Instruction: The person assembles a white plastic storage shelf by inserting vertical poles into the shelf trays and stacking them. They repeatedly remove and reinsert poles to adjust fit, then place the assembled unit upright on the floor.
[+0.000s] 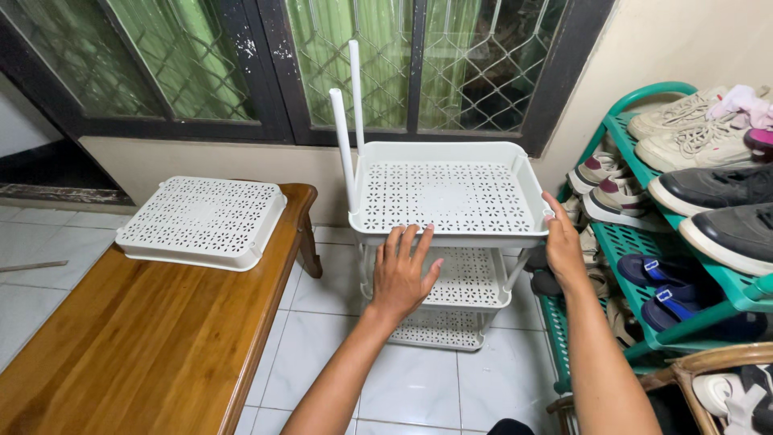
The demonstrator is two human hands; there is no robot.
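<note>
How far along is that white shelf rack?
Three trays are stacked on the rack. Both hands, left hand and right hand, steady the top tray, which carries only two posts. A fourth tray lies on the bench, unattached.

I see two forearms entering from the bottom edge of the head view, both bare as far as the frame shows them; no sleeve, cuff or glove is visible on either. The left hand (400, 274) carries no ring, watch or band that I can make out, and its fingernails look short and unpainted. The right hand (562, 246) is likewise unadorned, wrist uncovered. A small patch of dark fabric shows at the bottom edge between the arms; I cannot tell what garment it belongs to.
</note>
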